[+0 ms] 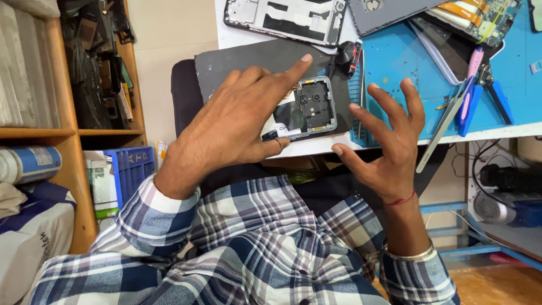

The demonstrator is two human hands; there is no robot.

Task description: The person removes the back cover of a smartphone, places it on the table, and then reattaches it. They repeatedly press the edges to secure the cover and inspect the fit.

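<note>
A phone with its back cover off (307,107) lies on a dark grey mat (248,62) at the table's near edge, its black inner plate and camera area exposed. My left hand (231,130) hovers over the phone's left end with fingers spread, index finger stretched out. Its thumb tip is at the phone's lower left corner; whether it touches I cannot tell. My right hand (389,141) is raised just right of the phone, fingers apart and curled, holding nothing. A red thread circles that wrist.
A blue work mat (406,56) carries metal tweezers (446,121), blue-handled cutters (485,90), a circuit board (483,17) and a grey back cover (384,11). A bare phone frame (285,17) lies further back. Wooden shelves (62,113) and a blue crate (132,166) stand at left.
</note>
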